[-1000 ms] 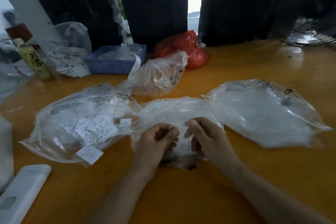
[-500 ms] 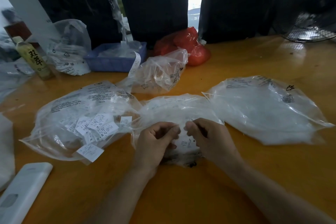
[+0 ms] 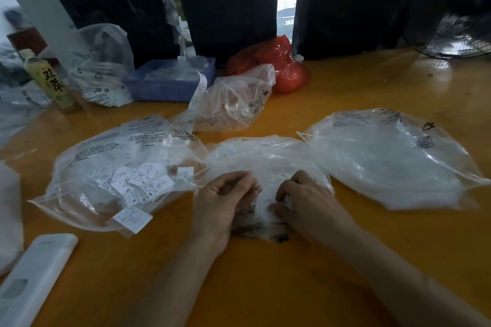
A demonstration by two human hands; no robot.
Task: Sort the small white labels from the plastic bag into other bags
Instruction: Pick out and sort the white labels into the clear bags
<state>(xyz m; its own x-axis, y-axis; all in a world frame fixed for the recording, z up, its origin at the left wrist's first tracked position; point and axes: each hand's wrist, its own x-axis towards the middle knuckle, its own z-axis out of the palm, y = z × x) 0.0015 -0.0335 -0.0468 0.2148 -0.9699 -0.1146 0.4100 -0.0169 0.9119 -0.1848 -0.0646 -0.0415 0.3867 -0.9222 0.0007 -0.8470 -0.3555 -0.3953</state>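
Two hands work at the near end of the middle bag [image 3: 265,156], which lies on the worktop [image 3: 345,87] between two other clear bags. My left hand [image 3: 225,202] is curled, with fingertips bent toward the palm at the bag's mouth; whether that grip pinches film or a label I cannot tell. My right hand [image 3: 303,199] presses curled fingers onto the white labels [image 3: 268,202] heaped at this end of the bag, and its grip looks narrow, closed down on the paper. The left bag [image 3: 111,156] already holds a loose scatter of printed labels [image 3: 143,180], some marked with sizes; the right bag [image 3: 393,159] looks filled with pale contents, too blurred to name. Judged from their look, the labels are thin, light and limp, apt to cling together and slide on the slick film, so one is best taken by an edge between thumb and fingertip. The bags are soft and crumple easily; their mouths need holding apart. A bottle [image 3: 50,82], a blue tray [image 3: 170,82] and a red bag [image 3: 281,66] stand well behind.
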